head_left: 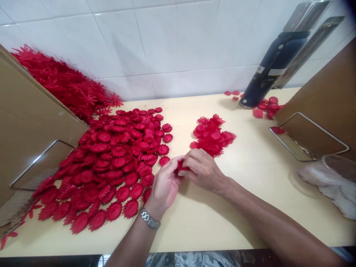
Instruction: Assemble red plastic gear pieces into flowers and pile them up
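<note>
Red disc (180,167) pinched by left hand (166,183) and right hand (204,170), room toward table edge (194,249)

A strip of bare desk (182,111) runs between the big pile (119,152) and the small pile (213,133), back to the wall (194,40); at its near end the left hand (168,181) and right hand (204,168) block it. Right of the small pile lies a wider gap, bounded by the right wire (324,130) and right board (319,89). The bottle (272,70), with loose red pieces (271,107) about its base, obstructs the rear right corner. Nearer, the right forearm (258,209) crosses the open front, and the cup (328,181) bounds it farther right. Leftward, the big pile fills the way to the left board (36,118).
</note>
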Available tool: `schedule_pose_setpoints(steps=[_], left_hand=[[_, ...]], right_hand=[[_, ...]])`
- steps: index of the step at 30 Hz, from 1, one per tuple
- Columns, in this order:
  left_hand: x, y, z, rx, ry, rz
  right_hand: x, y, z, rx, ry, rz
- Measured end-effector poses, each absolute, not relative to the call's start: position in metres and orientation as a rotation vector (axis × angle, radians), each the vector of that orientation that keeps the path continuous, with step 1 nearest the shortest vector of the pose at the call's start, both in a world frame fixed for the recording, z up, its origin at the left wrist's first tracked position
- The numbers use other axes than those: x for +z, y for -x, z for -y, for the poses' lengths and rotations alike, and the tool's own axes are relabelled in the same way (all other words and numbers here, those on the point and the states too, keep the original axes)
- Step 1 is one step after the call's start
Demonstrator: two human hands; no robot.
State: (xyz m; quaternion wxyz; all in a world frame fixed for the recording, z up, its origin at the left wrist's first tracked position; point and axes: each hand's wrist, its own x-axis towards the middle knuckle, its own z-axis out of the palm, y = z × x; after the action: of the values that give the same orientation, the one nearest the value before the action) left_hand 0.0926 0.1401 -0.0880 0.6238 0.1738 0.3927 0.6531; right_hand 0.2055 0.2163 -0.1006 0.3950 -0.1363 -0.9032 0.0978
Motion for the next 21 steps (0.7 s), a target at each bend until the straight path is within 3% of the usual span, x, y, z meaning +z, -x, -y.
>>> schedule_pose_setpoints(steps=[6, 9, 12, 15, 21], left_hand=[[-0.087, -0.09, -0.141, 1.574, -0.454, -1.057], [-0.085, -0.091, -0.142, 1.594, -0.492, -1.145], [-0.08, -0.092, -0.14, 1.553, -0.502, -1.214], [-0.078, -0.088, -0.139, 1.502, -0.485, -1.287], [-0.094, -0.076, -0.142, 1.415, -0.437, -1.314]], right_hand=[[-0.089, -0.212, -0.219, 0.937, 0.329, 2.128], [-0.086, -0.214, -0.224, 0.966, 0.543, 2.046], [-0.073, -0.221, -0.232, 0.738, 0.647, 2.139], [-0.046, -0.251, -0.242, 0.291, 0.8, 2.234], [-0.014, -0.384, -0.231, -0.483, 1.428, 2.071]])
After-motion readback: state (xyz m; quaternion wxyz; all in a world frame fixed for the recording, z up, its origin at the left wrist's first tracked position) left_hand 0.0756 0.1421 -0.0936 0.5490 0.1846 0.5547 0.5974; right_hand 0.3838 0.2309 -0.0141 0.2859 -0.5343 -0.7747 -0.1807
